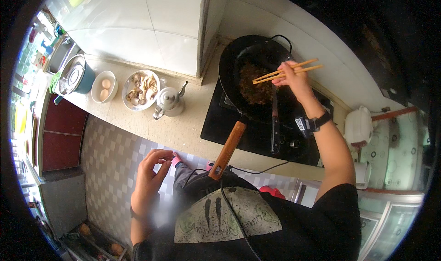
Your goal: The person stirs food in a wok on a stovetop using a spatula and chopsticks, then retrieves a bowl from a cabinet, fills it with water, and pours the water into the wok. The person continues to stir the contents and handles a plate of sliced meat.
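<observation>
My right hand (294, 78) grips a pair of wooden chopsticks (287, 74) over a black wok (229, 61). The chopstick tips reach brown chopped food (253, 87) in the wok, whose details are too dark to make out. A utensil with a black riveted handle (275, 133) leans across the wok's near rim, its working end hidden under my right hand and in the food. Toward my body juts the wok's wooden handle (229, 149). My left hand (153, 168) hangs in front of the counter edge, loosely curled around nothing, a gap between thumb and fingers.
Under the wok is a black cooktop (215, 123). Left along the counter (137, 121) stand a metal kettle (170, 102), a bowl of cut mushrooms (139, 90), a bowl with two eggs (105, 88) and a blue pot with a strainer (74, 76). A cable (237, 223) hangs over my shirt.
</observation>
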A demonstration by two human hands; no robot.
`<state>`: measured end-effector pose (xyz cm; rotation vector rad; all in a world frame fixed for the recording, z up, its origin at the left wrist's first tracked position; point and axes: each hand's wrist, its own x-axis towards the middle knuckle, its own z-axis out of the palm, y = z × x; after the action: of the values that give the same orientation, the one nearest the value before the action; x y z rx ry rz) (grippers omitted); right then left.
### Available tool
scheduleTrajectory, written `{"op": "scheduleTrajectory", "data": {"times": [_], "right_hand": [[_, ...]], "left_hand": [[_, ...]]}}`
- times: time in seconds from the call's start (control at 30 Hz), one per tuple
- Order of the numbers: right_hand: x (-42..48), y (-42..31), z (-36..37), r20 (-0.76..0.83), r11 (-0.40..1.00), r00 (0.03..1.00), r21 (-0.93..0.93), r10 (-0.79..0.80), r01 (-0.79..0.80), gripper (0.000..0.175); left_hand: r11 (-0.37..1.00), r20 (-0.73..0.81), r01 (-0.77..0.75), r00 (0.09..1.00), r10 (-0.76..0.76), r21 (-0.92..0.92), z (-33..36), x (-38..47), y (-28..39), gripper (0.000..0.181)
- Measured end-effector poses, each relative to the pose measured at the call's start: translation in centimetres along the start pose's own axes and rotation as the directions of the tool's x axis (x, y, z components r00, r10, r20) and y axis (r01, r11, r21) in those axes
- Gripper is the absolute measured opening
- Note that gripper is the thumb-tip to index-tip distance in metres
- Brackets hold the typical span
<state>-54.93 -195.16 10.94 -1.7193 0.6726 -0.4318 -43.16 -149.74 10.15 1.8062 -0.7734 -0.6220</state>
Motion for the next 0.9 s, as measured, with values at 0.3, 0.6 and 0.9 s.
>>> {"op": "scheduleTrajectory", "data": {"times": [0.3,0.6,0.9], "right_hand": [[-4.0,0.6,-2.5,-0.176,0.937,0.982,0.348,0.061,0.005,0.029],[-20.5,-13.1,-1.0,0.159,0.636,0.984,0.768,-0.079,-0.073,0.033],[-25.0,-13.4,2.1,0.378,0.09,0.869,0.925,-0.32,-0.37,0.038]], "left_hand": [[0.998,0.088,-0.052,0.995,0.048,0.046,0.9,-0.1,0.9,0.02],[0.996,0.063,-0.075,0.995,0.072,0.051,1.8,-1.0,1.5,0.02],[0.989,0.003,-0.146,0.989,0.146,0.001,3.6,-1.3,3.1,0.023]]}}
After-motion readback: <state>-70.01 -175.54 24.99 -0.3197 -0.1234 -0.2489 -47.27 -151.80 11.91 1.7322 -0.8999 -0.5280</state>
